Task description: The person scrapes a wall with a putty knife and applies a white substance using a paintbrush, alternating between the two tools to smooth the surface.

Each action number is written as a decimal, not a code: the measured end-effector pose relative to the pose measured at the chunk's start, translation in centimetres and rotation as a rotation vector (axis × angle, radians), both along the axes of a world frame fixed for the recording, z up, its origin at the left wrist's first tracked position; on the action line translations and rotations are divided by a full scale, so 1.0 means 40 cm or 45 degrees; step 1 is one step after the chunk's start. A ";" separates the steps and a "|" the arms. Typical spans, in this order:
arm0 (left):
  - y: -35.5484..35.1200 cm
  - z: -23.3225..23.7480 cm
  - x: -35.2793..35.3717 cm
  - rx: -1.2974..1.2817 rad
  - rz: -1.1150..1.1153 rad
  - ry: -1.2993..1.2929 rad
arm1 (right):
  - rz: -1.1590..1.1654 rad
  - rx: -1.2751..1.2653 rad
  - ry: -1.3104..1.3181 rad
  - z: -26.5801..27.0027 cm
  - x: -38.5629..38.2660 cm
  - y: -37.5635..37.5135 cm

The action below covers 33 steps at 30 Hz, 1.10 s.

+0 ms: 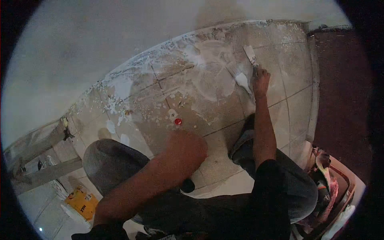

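Observation:
My right hand (261,82) is closed round the handle of a putty knife (250,53), whose whitish blade points away from me over the tiled floor (224,136). Just left of that hand lies a white, flat, blade-like piece (243,81). My left hand (190,146) is smeared by motion, low over the tiles between my knees, and its fingers do not show. Beyond it is a small red round cap (178,121), beside a whitish ring-shaped piece (172,113). White smears and flakes cover the tiles near the wall.
A pale wall (100,40) meets the floor along the far side. At the right stands an open container (348,188) with tools and cloth. A yellow packet (83,203) lies at the lower left, near a wooden bar (52,175). A dark reddish surface (340,100) borders the tiles.

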<state>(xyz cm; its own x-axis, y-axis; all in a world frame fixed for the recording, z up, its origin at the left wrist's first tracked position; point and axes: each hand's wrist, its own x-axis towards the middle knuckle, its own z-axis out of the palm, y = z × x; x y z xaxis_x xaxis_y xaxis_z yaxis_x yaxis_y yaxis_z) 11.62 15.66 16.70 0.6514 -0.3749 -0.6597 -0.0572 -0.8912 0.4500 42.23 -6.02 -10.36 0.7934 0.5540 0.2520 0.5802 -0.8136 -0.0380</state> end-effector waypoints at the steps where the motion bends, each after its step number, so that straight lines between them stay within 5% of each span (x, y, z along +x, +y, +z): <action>1: -0.007 0.003 0.006 -0.005 0.004 -0.004 | 0.042 0.044 0.065 0.015 0.000 -0.017; 7: -0.043 0.021 0.030 -0.140 0.112 -0.141 | 0.091 -0.035 0.178 0.049 -0.014 -0.121; 9: -0.046 0.024 0.024 -0.261 0.136 -0.434 | 0.129 -0.064 0.149 0.039 -0.022 -0.157; 11: -0.053 0.048 0.044 -0.233 0.146 -0.349 | 0.326 0.444 0.309 0.005 -0.014 -0.215; 12: -0.056 0.057 0.052 -0.198 0.155 -0.253 | 0.326 0.445 0.303 0.020 -0.015 -0.230; 14: -0.061 0.043 0.051 -0.189 0.132 -0.291 | -0.229 0.755 0.959 0.055 -0.027 -0.248; 18: -0.048 0.035 0.027 -0.258 0.233 -0.364 | -0.595 0.913 1.188 0.107 -0.053 -0.252; 20: -0.044 0.038 0.026 -0.219 0.234 -0.294 | -0.665 1.298 1.432 0.128 -0.072 -0.202; 27: -0.049 0.013 0.026 -0.118 0.150 -0.168 | -0.665 1.479 1.589 0.045 -0.046 -0.199; 33: -0.044 0.028 0.040 -0.157 0.092 -0.302 | -0.990 1.286 1.442 0.079 -0.074 -0.224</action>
<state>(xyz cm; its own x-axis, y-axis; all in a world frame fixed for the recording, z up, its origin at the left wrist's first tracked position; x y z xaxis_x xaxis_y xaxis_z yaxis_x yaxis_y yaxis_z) 13.24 13.89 17.82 0.8099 -0.3899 -0.4382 -0.1123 -0.8363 0.5366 39.27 -14.98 -7.19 0.7958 -0.0361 -0.6044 -0.5907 -0.2659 -0.7618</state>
